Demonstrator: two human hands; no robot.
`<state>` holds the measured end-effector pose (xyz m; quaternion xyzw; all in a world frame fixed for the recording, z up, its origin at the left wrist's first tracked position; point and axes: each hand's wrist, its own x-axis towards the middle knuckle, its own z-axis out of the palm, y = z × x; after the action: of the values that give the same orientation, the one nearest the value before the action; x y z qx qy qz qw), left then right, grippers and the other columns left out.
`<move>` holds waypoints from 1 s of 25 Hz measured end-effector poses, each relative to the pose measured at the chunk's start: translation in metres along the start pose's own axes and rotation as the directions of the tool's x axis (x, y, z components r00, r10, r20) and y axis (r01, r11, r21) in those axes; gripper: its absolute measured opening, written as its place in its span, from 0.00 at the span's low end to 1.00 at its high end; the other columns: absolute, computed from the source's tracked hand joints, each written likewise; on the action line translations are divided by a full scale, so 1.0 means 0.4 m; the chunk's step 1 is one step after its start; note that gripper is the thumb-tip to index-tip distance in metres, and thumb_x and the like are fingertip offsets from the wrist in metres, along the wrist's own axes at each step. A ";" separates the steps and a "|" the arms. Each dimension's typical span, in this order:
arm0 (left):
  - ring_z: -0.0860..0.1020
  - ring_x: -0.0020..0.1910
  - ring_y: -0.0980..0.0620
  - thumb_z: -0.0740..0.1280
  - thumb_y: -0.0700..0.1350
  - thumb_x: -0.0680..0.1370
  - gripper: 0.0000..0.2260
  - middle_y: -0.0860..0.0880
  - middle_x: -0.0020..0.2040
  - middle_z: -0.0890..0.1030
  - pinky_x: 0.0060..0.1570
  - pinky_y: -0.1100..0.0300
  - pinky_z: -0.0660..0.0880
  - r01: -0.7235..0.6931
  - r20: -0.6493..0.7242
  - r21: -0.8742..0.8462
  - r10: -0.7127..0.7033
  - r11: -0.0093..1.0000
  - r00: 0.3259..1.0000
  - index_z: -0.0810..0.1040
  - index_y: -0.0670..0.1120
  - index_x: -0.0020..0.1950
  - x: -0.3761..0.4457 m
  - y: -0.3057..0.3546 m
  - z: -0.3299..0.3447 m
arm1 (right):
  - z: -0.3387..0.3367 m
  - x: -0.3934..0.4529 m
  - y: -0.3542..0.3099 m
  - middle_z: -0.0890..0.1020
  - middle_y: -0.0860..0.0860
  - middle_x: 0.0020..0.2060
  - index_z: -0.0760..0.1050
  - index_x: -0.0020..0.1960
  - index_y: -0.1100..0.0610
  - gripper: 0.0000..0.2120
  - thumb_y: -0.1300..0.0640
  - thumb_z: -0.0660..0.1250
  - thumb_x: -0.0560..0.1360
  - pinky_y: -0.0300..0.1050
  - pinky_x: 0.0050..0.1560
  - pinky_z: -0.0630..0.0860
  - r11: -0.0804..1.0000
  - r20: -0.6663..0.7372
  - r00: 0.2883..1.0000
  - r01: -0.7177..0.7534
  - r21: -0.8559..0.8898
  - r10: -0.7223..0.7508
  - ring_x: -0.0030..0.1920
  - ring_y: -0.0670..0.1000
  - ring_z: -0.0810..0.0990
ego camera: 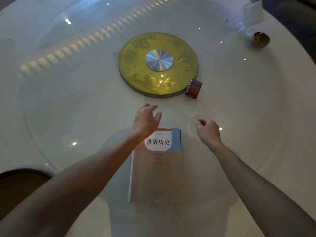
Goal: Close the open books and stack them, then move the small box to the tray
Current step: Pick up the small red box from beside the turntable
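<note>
A closed book [156,170] with a pale cover and a blue and pink top band lies flat on the table in front of me; it looks thick, and whether another book lies under it I cannot tell. My left hand [147,119] hovers over the book's far edge, fingers spread and holding nothing. My right hand [207,130] is to the right of the book, fingers loosely curled, nothing in it. A small dark red box [194,88] stands beyond my hands, touching the right edge of the round yellow tray [136,65].
The tray has a silver disc [159,60] at its centre and sits mid-table on a large glass turntable. A brown round object [260,39] and a clear stand [251,14] are at the far right. A dark chair back [20,183] shows at lower left.
</note>
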<state>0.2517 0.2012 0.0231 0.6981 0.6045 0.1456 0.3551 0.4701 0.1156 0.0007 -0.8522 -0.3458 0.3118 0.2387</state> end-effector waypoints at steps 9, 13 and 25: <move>0.77 0.65 0.48 0.64 0.43 0.81 0.22 0.46 0.68 0.78 0.60 0.58 0.73 0.246 0.291 -0.382 -0.136 0.891 0.947 0.71 0.43 0.75 0.288 0.185 0.167 | -0.041 0.299 -0.094 0.72 0.57 0.75 0.65 0.80 0.56 0.28 0.61 0.62 0.80 0.57 0.70 0.74 0.986 0.173 0.984 0.003 0.166 -0.032 0.71 0.56 0.74; 0.72 0.38 0.56 0.60 0.38 0.81 0.18 0.53 0.41 0.77 0.37 0.62 0.69 0.290 0.373 -0.388 -0.139 0.875 0.917 0.78 0.47 0.69 0.340 0.205 0.213 | -0.021 0.348 -0.091 0.74 0.52 0.46 0.74 0.46 0.53 0.08 0.65 0.60 0.77 0.54 0.50 0.77 0.919 0.179 0.983 -0.101 0.381 0.033 0.45 0.51 0.72; 0.82 0.53 0.49 0.70 0.44 0.79 0.16 0.43 0.56 0.84 0.53 0.54 0.81 0.212 0.232 -0.480 -0.110 0.851 0.966 0.81 0.42 0.65 0.270 0.120 0.166 | 0.052 0.213 -0.101 0.83 0.56 0.52 0.78 0.61 0.58 0.09 0.58 0.66 0.82 0.50 0.48 0.79 0.826 0.213 0.976 -0.152 0.543 0.039 0.48 0.51 0.79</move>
<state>0.3536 0.2816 -0.0160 0.5394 0.5644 0.1976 0.5928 0.4862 0.2087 -0.0196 -0.7278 -0.2183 0.4913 0.4257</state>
